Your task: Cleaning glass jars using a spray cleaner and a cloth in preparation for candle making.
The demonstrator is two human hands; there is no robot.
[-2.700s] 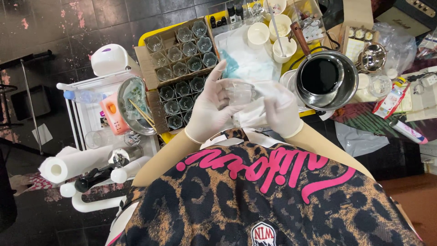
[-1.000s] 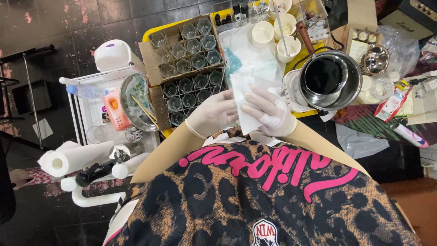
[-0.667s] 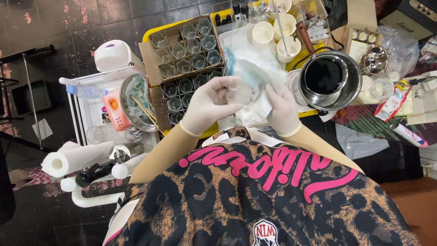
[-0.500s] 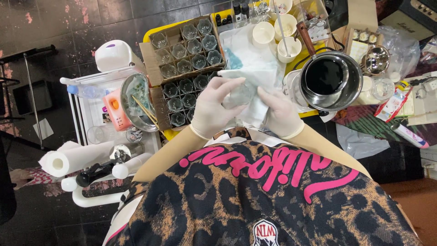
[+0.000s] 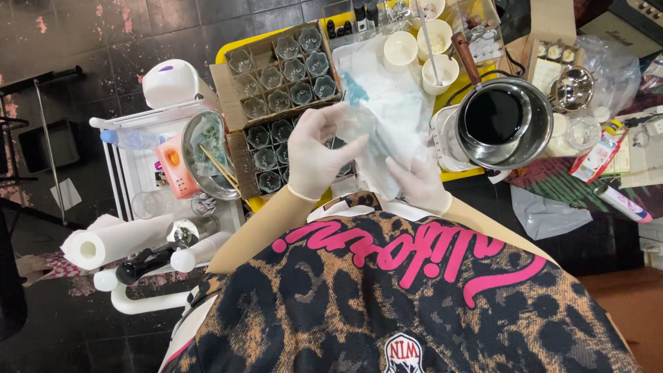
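At the centre of the frame a small clear jar [image 5: 357, 123] is held in the gloved left hand [image 5: 319, 150], whose fingers [image 5: 343, 148] are curled round it from the left and below. A white cloth [image 5: 390, 148] is pressed against the jar's right side by the gloved right hand [image 5: 421, 181], its fingers closed on the cloth. Just left lies a box [image 5: 238, 148] of similar jars; at upper right stands a steel pot [image 5: 498, 124], beside white cups [image 5: 400, 48].
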